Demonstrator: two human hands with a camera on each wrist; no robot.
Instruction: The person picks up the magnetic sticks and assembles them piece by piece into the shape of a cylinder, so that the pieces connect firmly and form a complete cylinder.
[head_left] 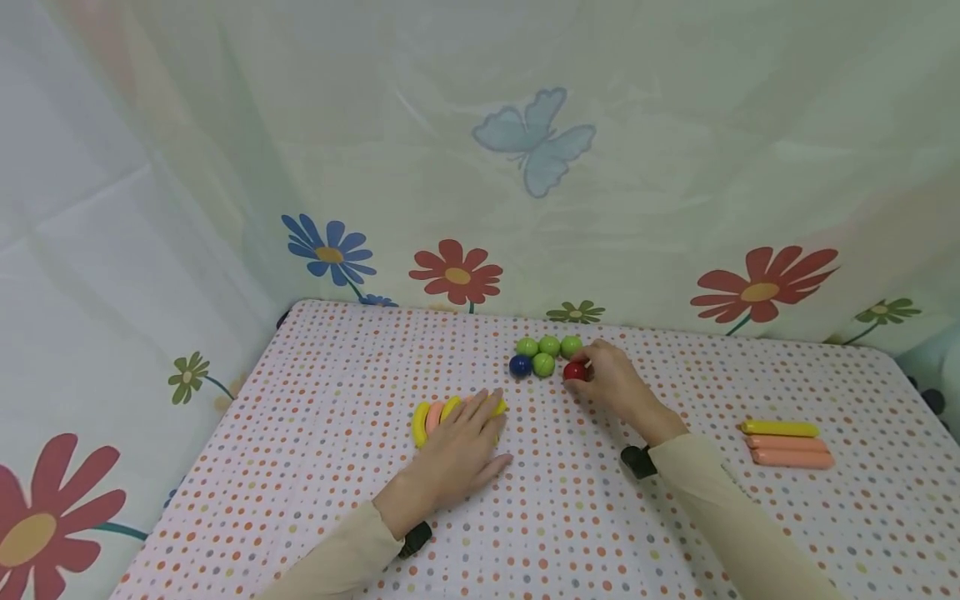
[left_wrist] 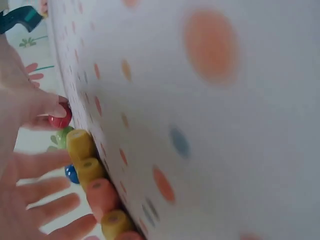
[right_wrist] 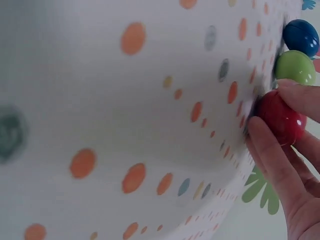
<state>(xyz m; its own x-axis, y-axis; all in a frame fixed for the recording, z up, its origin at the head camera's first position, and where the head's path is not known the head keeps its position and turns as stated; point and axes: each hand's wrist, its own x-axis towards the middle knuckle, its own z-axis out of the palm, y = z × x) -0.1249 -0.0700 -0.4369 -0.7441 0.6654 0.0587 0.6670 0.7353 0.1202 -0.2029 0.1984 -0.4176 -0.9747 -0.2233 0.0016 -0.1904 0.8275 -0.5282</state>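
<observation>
In the head view my right hand (head_left: 613,385) pinches a glossy red ball (head_left: 574,372) between thumb and fingers at the tabletop. The right wrist view shows the same red ball (right_wrist: 281,117) in the fingertips, close to a green ball (right_wrist: 295,67). Several green balls (head_left: 549,345) and one dark blue ball (head_left: 521,366) sit grouped just left of it. My left hand (head_left: 462,446) lies with straight, spread fingers over a row of curved yellow and pink sticks (head_left: 422,423). The left wrist view shows the blunt ends of these sticks (left_wrist: 102,195) beside the fingers; the hand partly hides the row.
One straight yellow stick (head_left: 780,428) and two pink ones (head_left: 791,458) lie side by side at the table's right. A dotted cloth (head_left: 315,467) covers the table. Behind it hangs a flowered curtain (head_left: 637,208), along the table's back edge.
</observation>
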